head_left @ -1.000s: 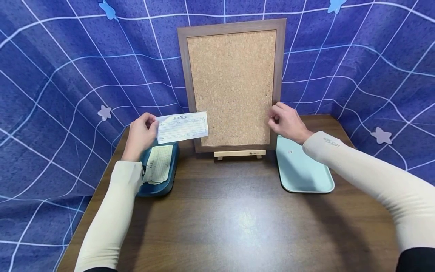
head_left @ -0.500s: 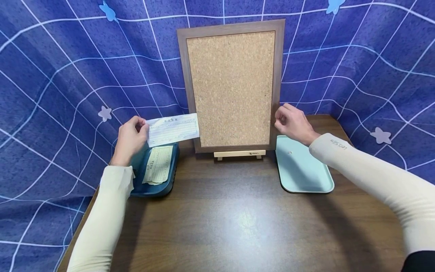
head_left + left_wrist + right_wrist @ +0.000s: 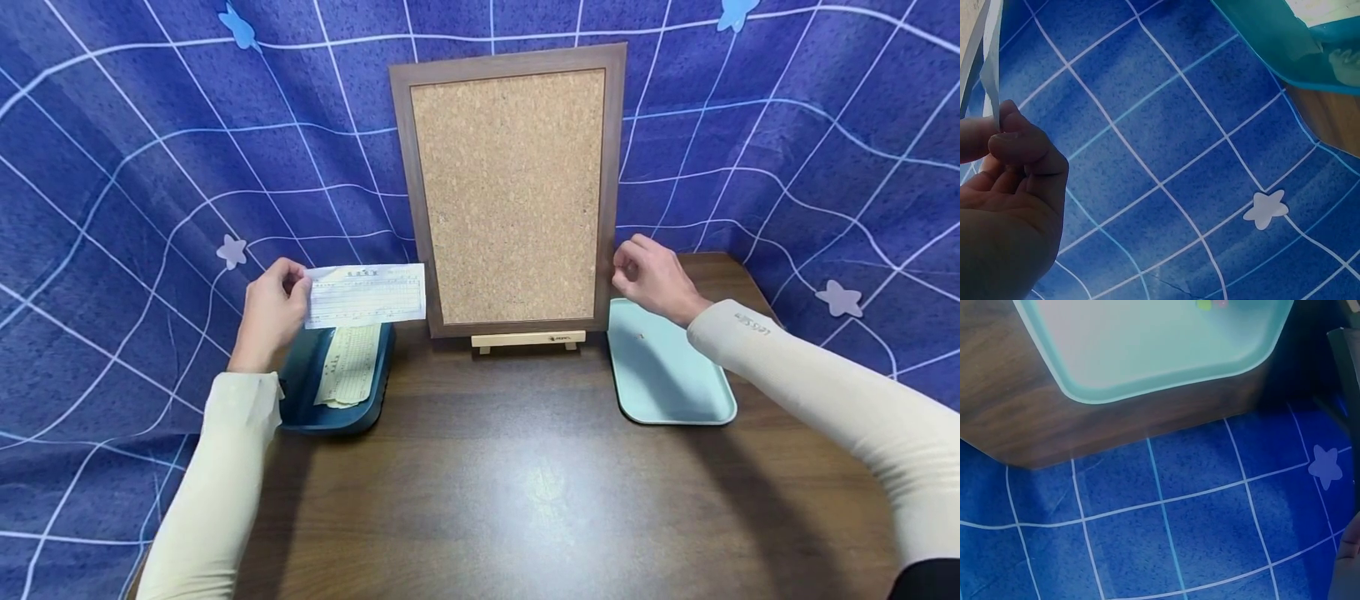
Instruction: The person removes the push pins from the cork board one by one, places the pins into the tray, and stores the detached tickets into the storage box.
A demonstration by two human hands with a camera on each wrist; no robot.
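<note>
My left hand [image 3: 270,311] pinches the left edge of a white printed paper form [image 3: 367,296] between thumb and fingers. The form hangs flat above the left tray, just left of a framed corkboard [image 3: 517,200]. In the left wrist view, the form [image 3: 991,69] appears almost edge-on above the left hand [image 3: 1013,187]. Beside the corkboard's right frame, my right hand [image 3: 654,273] has its fingers curled. Whether something small sits between those fingertips is hidden. Only a sliver of the right hand [image 3: 1349,562] shows in the right wrist view.
A dark blue tray [image 3: 382,375] on the left holds more paper forms [image 3: 348,367]. At right lies a light green tray [image 3: 675,400] with tiny coloured pieces [image 3: 1205,304]. The corkboard stands on a small wooden easel [image 3: 528,339] before a blue curtain [image 3: 150,208].
My left hand has carried the form left and slightly down, away from the corkboard's left edge. My right hand has drawn back to the right from the board's right frame.
</note>
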